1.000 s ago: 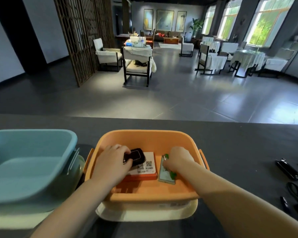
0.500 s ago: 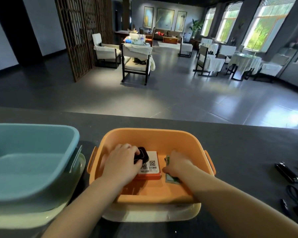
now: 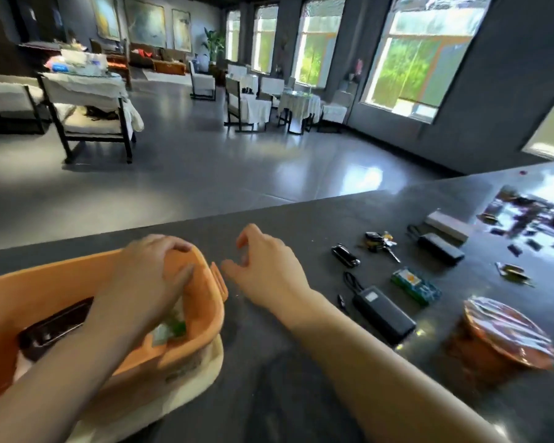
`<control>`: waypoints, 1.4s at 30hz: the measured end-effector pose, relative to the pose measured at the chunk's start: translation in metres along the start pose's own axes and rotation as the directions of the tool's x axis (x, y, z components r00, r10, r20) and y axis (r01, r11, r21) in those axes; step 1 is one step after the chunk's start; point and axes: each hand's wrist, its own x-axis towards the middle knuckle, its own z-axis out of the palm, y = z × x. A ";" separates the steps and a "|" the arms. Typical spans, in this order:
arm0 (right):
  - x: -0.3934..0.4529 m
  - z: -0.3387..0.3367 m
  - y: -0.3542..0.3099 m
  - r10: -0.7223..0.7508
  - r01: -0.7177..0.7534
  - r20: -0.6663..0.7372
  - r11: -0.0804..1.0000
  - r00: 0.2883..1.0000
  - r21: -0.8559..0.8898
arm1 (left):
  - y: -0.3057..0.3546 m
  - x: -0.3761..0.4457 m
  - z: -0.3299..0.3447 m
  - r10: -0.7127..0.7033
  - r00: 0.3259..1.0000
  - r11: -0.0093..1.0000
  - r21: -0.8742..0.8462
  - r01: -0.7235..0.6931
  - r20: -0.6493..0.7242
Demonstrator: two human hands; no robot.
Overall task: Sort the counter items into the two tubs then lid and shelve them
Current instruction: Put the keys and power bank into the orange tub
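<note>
The orange tub (image 3: 202, 318) sits at the lower left on a cream lid (image 3: 186, 388). Inside it lie a black device (image 3: 56, 324) and a green-and-white packet (image 3: 170, 330). My left hand (image 3: 147, 276) rests over the tub's far right rim, fingers curled on the edge. My right hand (image 3: 263, 270) hovers open just right of the tub above the dark counter (image 3: 301, 362). Further right lie a black power bank (image 3: 384, 314), a green box (image 3: 416, 286), a key fob (image 3: 344, 255), a bunch of keys (image 3: 379, 243) and a second black pack (image 3: 442, 249).
A foil-lidded brown cup (image 3: 506, 340) stands at the right. A white box (image 3: 448, 225) and small scattered pieces (image 3: 512, 271) lie at the far right. The counter's far edge drops to a tiled floor with chairs and tables beyond.
The view has swung right; the blue tub is out of frame. My right hand came out of the orange tub, leaving the packet. My left hand let go of the black device and moved to the rim.
</note>
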 end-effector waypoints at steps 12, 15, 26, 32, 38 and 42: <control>-0.088 -0.076 0.221 0.393 -0.403 -0.097 0.904 0.914 -0.140 | 0.145 -0.002 0.173 0.241 0.952 0.966 -0.135 -0.218 0.187; -0.089 -0.071 0.259 0.399 -0.399 -0.050 0.889 0.916 -0.226 | 0.153 0.001 0.205 0.166 0.947 0.984 -0.106 -0.141 0.276; -0.067 -0.037 0.318 0.450 -0.416 0.077 0.868 0.890 -0.271 | 0.154 -0.046 0.278 0.068 0.936 0.991 -0.129 -0.025 0.346; -0.070 -0.022 0.320 0.486 -0.469 -0.014 0.836 0.874 -0.283 | 0.159 -0.040 0.282 0.052 0.968 0.998 -0.055 -0.040 0.247; -0.076 -0.022 0.323 0.441 -0.446 -0.092 0.839 0.893 -0.311 | 0.147 -0.040 0.271 0.028 0.960 0.993 -0.116 0.004 0.278; -0.080 -0.024 0.319 0.436 -0.442 -0.089 0.848 0.896 -0.292 | 0.133 -0.047 0.257 0.054 0.963 0.996 -0.082 -0.033 0.265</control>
